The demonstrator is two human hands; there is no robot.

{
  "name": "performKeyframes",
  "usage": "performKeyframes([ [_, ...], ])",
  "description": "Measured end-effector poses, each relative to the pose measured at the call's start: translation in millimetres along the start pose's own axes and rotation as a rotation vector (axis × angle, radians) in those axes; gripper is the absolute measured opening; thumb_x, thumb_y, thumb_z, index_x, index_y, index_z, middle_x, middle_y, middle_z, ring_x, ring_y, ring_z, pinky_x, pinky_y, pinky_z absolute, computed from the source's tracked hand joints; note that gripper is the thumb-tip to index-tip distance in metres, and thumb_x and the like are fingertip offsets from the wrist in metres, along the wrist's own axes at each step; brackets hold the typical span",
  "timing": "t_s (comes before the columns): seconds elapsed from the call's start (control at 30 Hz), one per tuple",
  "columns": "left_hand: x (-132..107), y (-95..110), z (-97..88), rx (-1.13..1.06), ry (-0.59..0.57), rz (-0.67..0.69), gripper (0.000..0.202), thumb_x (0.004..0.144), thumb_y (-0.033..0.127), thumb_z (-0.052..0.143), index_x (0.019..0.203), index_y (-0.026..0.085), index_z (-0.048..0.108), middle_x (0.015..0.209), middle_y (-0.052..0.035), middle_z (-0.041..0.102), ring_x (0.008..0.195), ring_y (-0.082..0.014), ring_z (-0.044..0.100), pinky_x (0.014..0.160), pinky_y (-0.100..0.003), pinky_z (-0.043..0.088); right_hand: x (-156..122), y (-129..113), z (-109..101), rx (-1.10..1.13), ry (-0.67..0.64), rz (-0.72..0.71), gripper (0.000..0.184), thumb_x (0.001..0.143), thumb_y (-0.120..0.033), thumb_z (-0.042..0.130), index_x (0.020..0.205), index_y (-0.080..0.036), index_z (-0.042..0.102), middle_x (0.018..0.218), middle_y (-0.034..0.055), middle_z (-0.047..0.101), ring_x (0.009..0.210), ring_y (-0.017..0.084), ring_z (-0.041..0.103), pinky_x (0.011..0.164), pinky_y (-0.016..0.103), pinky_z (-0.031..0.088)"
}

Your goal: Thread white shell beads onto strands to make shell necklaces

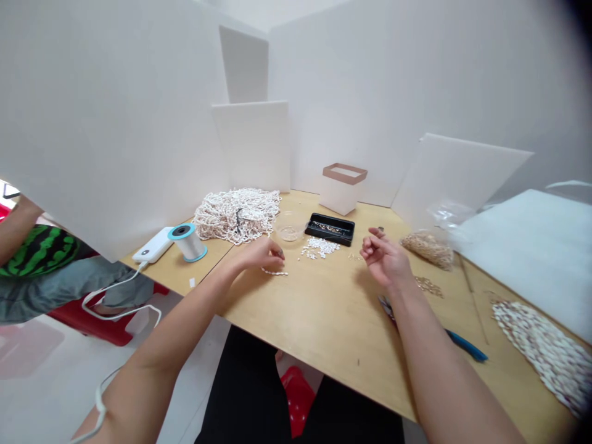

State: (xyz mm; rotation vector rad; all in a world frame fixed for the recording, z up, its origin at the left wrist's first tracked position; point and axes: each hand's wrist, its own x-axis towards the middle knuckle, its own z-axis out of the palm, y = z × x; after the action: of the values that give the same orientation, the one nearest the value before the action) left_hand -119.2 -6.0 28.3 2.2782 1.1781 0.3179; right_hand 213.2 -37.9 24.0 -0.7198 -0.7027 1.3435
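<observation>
Head view of a bead-stringing bench. The left hand rests low on the wooden table with its fingertips drawn together in a pinch; what they grip is too small to tell. A short bead strand lies on the table just beneath and touching the near side of this hand. The right hand is raised off the surface, well apart from the left, with its fingers loosely curled towards the palm; whether it holds anything cannot be told. Between the two hands, slightly beyond them, lies a scatter of loose white beads. Past the left hand's fingertips stands a clear dish, and beyond the gap between the hands a black tray. Further out from the left hand are a heap of beaded strands and, to its outer side, a thread spool beside a white power bank. Outward of the right hand sits a bag of tan shells; blue-handled pliers lie beneath the right forearm.
</observation>
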Motion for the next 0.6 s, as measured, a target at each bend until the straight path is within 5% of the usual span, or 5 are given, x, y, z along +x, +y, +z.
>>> performKeyframes([
  [0.13, 33.9, 3.0, -18.8, 0.095, 0.301, 0.022, 0.031, 0.083, 0.04, 0.057, 0.08, 0.015, 0.074, 0.071, -0.0051, 0.068, 0.066, -0.0153, 0.057, 0.066, -0.024, 0.04, 0.9, -0.6, -1.9, -0.013, 0.009, 0.005, 0.024, 0.066, -0.015, 0.074, 0.087, -0.02, 0.063, 0.066, -0.0017, 0.062, 0.053, 0.006, 0.051, 0.052, 0.017, 0.049],
  [0.2, 57.3, 3.0, -25.9, 0.111, 0.353, -0.01, 0.027, 0.082, 0.037, 0.058, 0.084, 0.015, 0.074, 0.078, -0.0067, 0.07, 0.07, -0.0167, 0.059, 0.068, -0.025, 0.041, 0.8, 1.1, -2.4, -0.038, -0.007, 0.002, 0.023, 0.065, -0.018, 0.079, 0.084, -0.018, 0.065, 0.069, -0.0002, 0.065, 0.055, 0.006, 0.054, 0.055, 0.017, 0.052],
  [0.3, 91.5, 1.7, -27.0, 0.214, 0.23, -0.138, 0.019, 0.074, 0.023, 0.062, 0.086, 0.015, 0.074, 0.084, -0.0092, 0.072, 0.076, -0.0189, 0.061, 0.072, -0.026, 0.041, 0.0, 5.8, -1.9, -0.086, -0.035, -0.013, 0.025, 0.064, -0.023, 0.083, 0.082, -0.017, 0.067, 0.075, 0.0026, 0.069, 0.057, 0.007, 0.057, 0.058, 0.018, 0.054],
  [0.4, 118.2, -1.2, -19.2, 0.267, 0.112, -0.211, 0.013, 0.06, 0.013, 0.066, 0.071, 0.014, 0.073, 0.07, -0.0095, 0.07, 0.071, -0.0209, 0.059, 0.07, -0.028, 0.04, -1.1, 10.3, -0.5, -0.116, -0.05, -0.019, 0.027, 0.064, -0.027, 0.085, 0.082, -0.017, 0.068, 0.077, 0.004, 0.071, 0.058, 0.008, 0.058, 0.059, 0.019, 0.055],
  [0.6, 148.3, -13.1, -6.5, 0.249, 0.047, -0.25, 0.004, 0.051, 0.011, 0.068, 0.051, 0.013, 0.064, 0.062, -0.0137, 0.065, 0.081, -0.0281, 0.061, 0.078, -0.032, 0.04, -2.4, 13.7, 4.0, -0.115, -0.025, 0.014, 0.032, 0.062, -0.032, 0.087, 0.08, -0.016, 0.067, 0.073, 0.0034, 0.071, 0.055, 0.007, 0.057, 0.055, 0.018, 0.053],
])
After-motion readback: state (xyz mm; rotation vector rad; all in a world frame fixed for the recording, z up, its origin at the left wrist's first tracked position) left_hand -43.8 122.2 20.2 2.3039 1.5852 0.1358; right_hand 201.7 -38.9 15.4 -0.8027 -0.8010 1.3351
